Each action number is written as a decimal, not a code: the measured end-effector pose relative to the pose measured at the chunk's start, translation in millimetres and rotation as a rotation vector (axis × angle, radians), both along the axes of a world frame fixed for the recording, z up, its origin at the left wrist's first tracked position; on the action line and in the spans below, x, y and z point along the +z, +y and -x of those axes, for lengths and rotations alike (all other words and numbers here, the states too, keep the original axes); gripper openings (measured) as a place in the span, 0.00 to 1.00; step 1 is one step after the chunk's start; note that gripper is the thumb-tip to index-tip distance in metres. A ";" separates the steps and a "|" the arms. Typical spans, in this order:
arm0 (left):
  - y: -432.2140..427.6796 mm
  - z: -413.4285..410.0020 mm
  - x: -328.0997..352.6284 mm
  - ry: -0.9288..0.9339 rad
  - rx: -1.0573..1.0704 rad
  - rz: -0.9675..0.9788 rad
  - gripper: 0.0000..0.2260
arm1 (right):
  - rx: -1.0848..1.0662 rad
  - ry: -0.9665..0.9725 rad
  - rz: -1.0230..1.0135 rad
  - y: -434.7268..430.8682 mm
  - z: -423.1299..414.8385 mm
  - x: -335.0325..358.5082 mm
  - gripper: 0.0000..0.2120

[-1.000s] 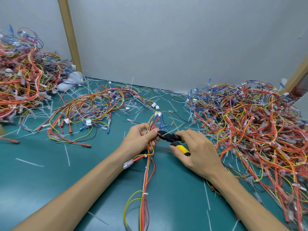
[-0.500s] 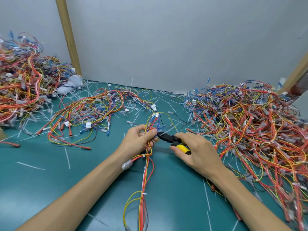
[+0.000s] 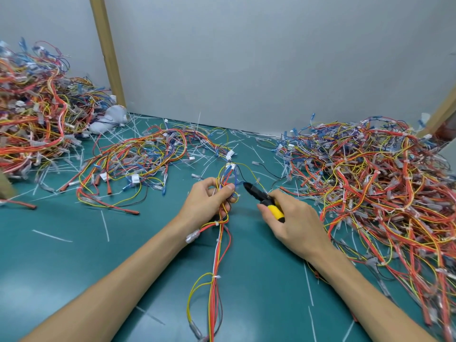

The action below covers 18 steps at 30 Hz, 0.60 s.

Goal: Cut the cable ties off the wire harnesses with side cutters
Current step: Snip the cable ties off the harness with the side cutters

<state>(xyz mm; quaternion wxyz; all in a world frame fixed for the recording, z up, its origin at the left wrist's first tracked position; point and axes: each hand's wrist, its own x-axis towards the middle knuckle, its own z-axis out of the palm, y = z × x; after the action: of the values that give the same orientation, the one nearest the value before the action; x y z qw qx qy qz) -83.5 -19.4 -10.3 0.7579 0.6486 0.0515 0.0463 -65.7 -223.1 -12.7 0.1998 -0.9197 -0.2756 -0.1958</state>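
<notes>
1. Two hands meet at the middle of the tabletop (image 3: pixel 61 267). Our left hand (image 3: pixel 209 203) has its fingers curled round a harness (image 3: pixel 217 253), with the thumb pressed on the wires.
2. Our right hand (image 3: pixel 291 225) has its fingers wrapped round the yellow handles of the cutters (image 3: pixel 262 199). We cannot tell whether the jaws are parted.
3. The harness runs near to far through the left hand. White ties (image 3: pixel 216 277) bind it on the near side.
4. The cutter tip points far-left and sits just right of the wires above the left thumb, not touching. We judge the next move to be a short reach leftward, across the harness's long axis.
5. A harness pile (image 3: pixel 370 183) lies at right.
</notes>
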 end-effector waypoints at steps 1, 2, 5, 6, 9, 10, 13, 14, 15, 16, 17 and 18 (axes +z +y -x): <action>0.9 -0.3 -0.4 -0.013 0.017 -0.030 0.06 | -0.036 0.000 -0.036 -0.8 -1.5 -1.0 0.10; 1.6 -0.1 -0.4 -0.024 0.028 -0.058 0.07 | -0.076 -0.005 -0.062 -1.8 -2.7 -1.6 0.10; 2.4 1.5 -0.4 -0.046 0.036 -0.132 0.11 | -0.178 0.015 -0.079 -4.1 -3.7 -1.1 0.14; 2.6 1.8 0.0 -0.049 0.027 -0.156 0.13 | -0.202 0.025 -0.068 -4.6 -4.5 -1.0 0.16; 5.0 1.0 3.8 -0.055 -0.019 -0.245 0.19 | -0.250 0.037 0.025 -8.0 -7.9 -0.1 0.18; 7.1 0.6 5.8 -0.054 -0.042 -0.258 0.21 | -0.263 0.055 0.053 -9.1 -8.1 0.5 0.18; 14.6 -0.1 9.5 -0.043 -0.128 -0.198 0.18 | -0.280 0.068 0.098 -9.5 -7.4 1.1 0.16; 16.4 -0.4 9.4 -0.060 -0.130 -0.227 0.15 | -0.272 0.027 0.111 -9.0 -7.2 1.6 0.15; 17.3 -0.6 8.9 -0.074 -0.116 -0.275 0.13 | -0.254 -0.039 0.106 -8.6 -6.8 2.8 0.13; 17.4 -1.3 7.7 -0.080 -0.092 -0.318 0.11 | -0.223 -0.123 0.081 -8.0 -5.9 4.8 0.12; 16.9 -2.1 6.2 -0.083 -0.068 -0.360 0.09 | -0.182 -0.211 0.045 -7.4 -4.5 7.1 0.11; 16.1 -3.0 4.1 -0.090 -0.054 -0.404 0.07 | -0.131 -0.289 0.008 -6.7 -3.0 8.7 0.11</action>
<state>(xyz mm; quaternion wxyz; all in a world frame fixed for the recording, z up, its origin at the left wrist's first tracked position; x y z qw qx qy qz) -80.5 -3.3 -6.2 0.6150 0.7859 -0.0100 0.0641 -62.7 -229.8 -4.0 0.1413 -0.8987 -0.2418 -0.3375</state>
